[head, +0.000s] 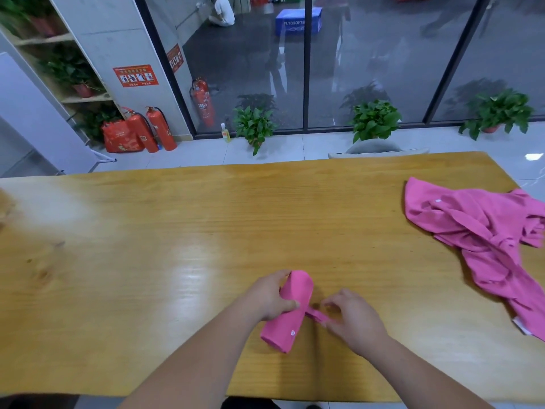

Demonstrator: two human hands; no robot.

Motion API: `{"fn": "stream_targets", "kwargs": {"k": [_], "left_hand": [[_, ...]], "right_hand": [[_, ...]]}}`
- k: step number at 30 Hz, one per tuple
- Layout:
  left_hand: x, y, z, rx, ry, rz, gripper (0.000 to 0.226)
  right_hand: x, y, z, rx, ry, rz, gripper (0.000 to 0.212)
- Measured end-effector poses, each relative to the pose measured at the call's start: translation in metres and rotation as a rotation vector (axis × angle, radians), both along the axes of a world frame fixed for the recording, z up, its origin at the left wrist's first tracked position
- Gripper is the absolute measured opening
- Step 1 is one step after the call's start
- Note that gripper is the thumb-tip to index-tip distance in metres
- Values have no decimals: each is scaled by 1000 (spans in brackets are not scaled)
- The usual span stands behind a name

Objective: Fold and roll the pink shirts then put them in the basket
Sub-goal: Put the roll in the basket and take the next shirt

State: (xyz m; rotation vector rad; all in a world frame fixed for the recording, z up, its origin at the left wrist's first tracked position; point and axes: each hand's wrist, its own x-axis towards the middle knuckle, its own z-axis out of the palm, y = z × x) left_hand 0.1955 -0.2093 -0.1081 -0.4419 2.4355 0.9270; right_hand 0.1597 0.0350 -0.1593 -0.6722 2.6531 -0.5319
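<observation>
Finishing a roll on the wooden tabletop (177, 231), with a crumpled pink shirt (477, 237) waiting at the far right.

The rolled pink shirt (284, 329) lies near the centre, its long axis running near to far and its far end tipped slightly right. My left hand (268, 299) wraps its middle, and my right hand (354, 323) pinches a strip (314, 315) that pokes out rightward. I should keep the roll clamped while I tuck the strip in, so nothing springs open.

Both hands (271, 298) (352, 321) hold a rolled pink shirt (287, 312).
</observation>
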Motion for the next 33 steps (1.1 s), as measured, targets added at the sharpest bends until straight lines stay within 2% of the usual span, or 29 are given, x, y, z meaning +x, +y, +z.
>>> {"fn": "stream_targets", "kwargs": {"k": [4, 8, 11, 13, 18, 21, 23, 26, 28, 30, 33], "left_hand": [[7, 1, -7, -5, 31, 47, 99], [10, 1, -11, -7, 7, 84, 98], [13, 2, -13, -2, -2, 86, 96], [15, 3, -14, 5, -11, 96, 95], [17, 8, -16, 33, -16, 116, 93], [21, 10, -15, 60, -50, 117, 92], [26, 11, -13, 74, -44, 125, 79], [35, 13, -13, 184, -22, 154, 47], [40, 13, -10, 253, 5, 192, 36], [43, 15, -7, 320, 63, 236, 36], [45, 16, 0, 384, 184, 294, 53]], "right_hand": [[6, 1, -6, -25, -50, 34, 57], [9, -9, 1, -115, -112, 21, 46], [8, -12, 12, -294, -223, -131, 26], [7, -13, 22, -449, -310, -218, 24], [6, -19, 44, -932, -684, -389, 19], [8, -24, 47, -1110, -808, -557, 26], [10, -24, 48, -1150, -831, -659, 30], [9, -19, 47, -1177, -857, -735, 35], [6, -17, 49, -1201, -886, -779, 37], [2, -16, 52, -1244, -923, -805, 37], [-4, -15, 58, -1286, -980, -801, 40]]}}
